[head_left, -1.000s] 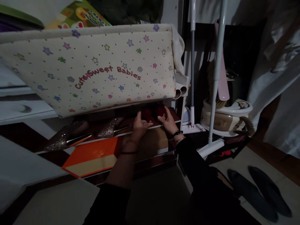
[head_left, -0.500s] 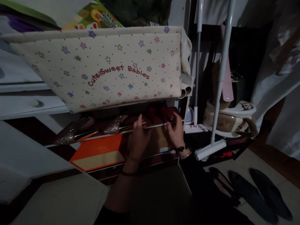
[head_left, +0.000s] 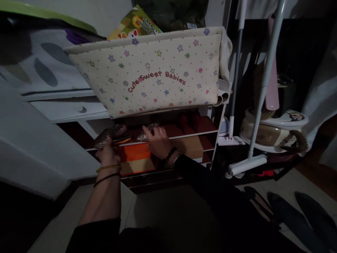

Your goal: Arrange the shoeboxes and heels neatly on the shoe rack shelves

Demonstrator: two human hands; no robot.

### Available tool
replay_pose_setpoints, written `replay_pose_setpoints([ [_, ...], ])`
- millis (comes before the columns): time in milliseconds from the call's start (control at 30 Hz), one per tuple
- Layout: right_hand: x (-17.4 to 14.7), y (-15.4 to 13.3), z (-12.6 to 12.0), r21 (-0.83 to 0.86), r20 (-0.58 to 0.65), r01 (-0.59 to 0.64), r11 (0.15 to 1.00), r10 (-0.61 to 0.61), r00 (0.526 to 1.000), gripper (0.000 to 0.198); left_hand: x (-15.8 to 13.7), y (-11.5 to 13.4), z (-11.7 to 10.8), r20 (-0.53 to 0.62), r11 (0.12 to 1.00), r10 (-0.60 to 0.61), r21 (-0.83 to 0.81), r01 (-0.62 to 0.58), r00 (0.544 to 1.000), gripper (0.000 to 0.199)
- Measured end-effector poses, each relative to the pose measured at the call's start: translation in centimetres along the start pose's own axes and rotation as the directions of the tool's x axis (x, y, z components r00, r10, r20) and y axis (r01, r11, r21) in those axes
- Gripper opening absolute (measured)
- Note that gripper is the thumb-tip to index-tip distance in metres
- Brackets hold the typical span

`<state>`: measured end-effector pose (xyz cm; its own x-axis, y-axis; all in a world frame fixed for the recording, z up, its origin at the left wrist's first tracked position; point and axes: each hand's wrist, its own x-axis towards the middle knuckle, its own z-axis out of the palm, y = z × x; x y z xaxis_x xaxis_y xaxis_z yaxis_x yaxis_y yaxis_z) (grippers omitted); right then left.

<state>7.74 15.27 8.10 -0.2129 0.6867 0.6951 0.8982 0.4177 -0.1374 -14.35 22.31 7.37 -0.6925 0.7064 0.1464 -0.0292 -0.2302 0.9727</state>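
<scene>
On the upper rack shelf [head_left: 173, 131] lie two glittery high-heeled shoes. My left hand [head_left: 106, 153] is closed on the toe of the left glittery high heel [head_left: 113, 132], whose gold heel points right. The other glittery high heel [head_left: 143, 135] is under my right hand [head_left: 159, 142], its fingers curled over the shoe's heel end and hiding it. Farther right along the same shelf stands a pair of dark red shoes [head_left: 189, 121], with no hand on them.
Below are an orange box [head_left: 137, 153] and a brown box [head_left: 188, 147]. A fabric bin [head_left: 163, 77] with printed stars overhangs the shelf. A flat mop [head_left: 231, 140] and a white-headed floor tool [head_left: 247, 164] stand at right, near dark shoes [head_left: 286, 211] on the floor.
Both hands have moved left from the shelf's middle and the red shoes to the two glittery high heels, and now hold them. The view has swung left.
</scene>
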Motion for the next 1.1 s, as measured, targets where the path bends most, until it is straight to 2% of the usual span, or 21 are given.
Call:
replay_pose_setpoints([
  [133,0.9,-0.6,1.8,-0.05,0.083,-0.011,0.999,0.016,0.996,0.073,-0.7,1.3,1.2,-0.14,0.978,-0.206,-0.039,0.203,0.968,0.032],
  [200,1.1,-0.6,2.4,-0.035,0.105,-0.058,0.998,0.061,0.993,0.07,-0.8,1.4,1.4,-0.156,0.971,-0.24,-0.032,0.238,0.958,0.032],
  [300,1.2,-0.4,2.9,0.018,0.118,-0.09,0.996,0.088,0.989,0.06,-0.8,1.4,1.5,-0.142,0.995,-0.103,0.004,0.104,0.985,0.036],
  [433,1.8,0.1,2.5,0.09,0.132,-0.145,0.985,0.132,0.982,0.056,-0.8,1.6,2.2,-0.172,0.988,0.139,0.097,-0.123,0.975,0.057],
  [567,3.4,1.8,1.1,0.246,0.126,-0.324,0.913,0.301,0.945,0.054,-0.8,2.0,3.3,-0.041,0.944,0.293,0.168,-0.283,0.955,0.059],
  [633,4.1,3.0,0.5,0.415,0.134,-0.412,0.811,0.394,0.909,0.049,-1.0,2.0,3.9,0.022,0.914,0.336,0.234,-0.331,0.942,0.059],
  [700,4.5,4.0,0.2,0.572,0.147,-0.473,0.67,0.484,0.863,0.046,-1.5,1.9,4.3,0.092,0.877,0.378,0.285,-0.388,0.921,0.061],
  [800,4.2,4.8,0.3,0.695,0.154,-0.486,0.53,0.55,0.821,0.049,-2.6,1.5,5.1,0.206,0.815,0.433,0.327,-0.479,0.878,0.062],
  [967,3.1,4.9,1.4,0.781,0.126,-0.415,0.466,0.534,0.836,0.051,-4.3,1.5,7.3,0.4,0.731,0.475,0.317,-0.604,0.784,0.054],
  [1100,2.9,5.9,2.5,0.809,0.162,-0.388,0.441,0.467,0.869,0.065,-4.5,1.9,9.0,0.426,0.716,0.473,0.324,-0.618,0.771,0.057],
])
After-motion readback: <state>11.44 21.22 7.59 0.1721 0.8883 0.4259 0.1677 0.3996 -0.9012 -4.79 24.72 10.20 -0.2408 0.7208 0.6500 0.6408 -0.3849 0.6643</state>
